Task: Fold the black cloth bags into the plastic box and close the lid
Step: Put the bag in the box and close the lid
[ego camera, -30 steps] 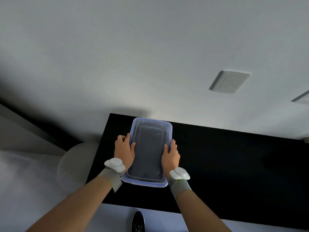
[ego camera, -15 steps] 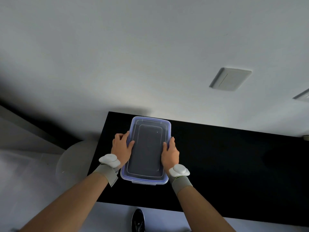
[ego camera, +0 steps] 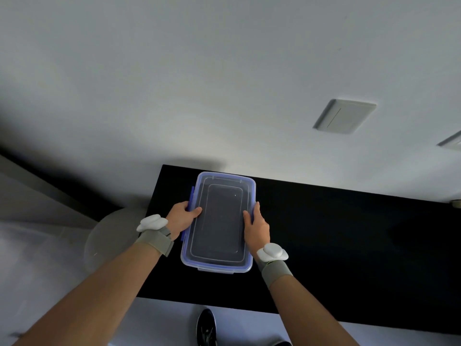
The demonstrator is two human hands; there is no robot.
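Observation:
A clear plastic box (ego camera: 219,264) with a blue-rimmed lid (ego camera: 224,221) on top lies on the black table (ego camera: 336,245) near its left end. Dark contents show dimly through the lid; I cannot make out cloth bags. My left hand (ego camera: 181,218) grips the box's left long edge, thumb on the lid, fingers curled round the blue side latch (ego camera: 191,199). My right hand (ego camera: 257,227) holds the right long edge, thumb resting on the lid and fingers down the side.
The table's back edge meets a pale wall with a switch plate (ego camera: 344,116). A round translucent stool or bin (ego camera: 107,236) stands left of the table. A black shoe (ego camera: 206,327) shows on the pale floor below the front edge.
Both hands have slid from the box's near end toward the middle of its long sides. The left hand has turned outward onto the blue side latch. The box has stayed in place.

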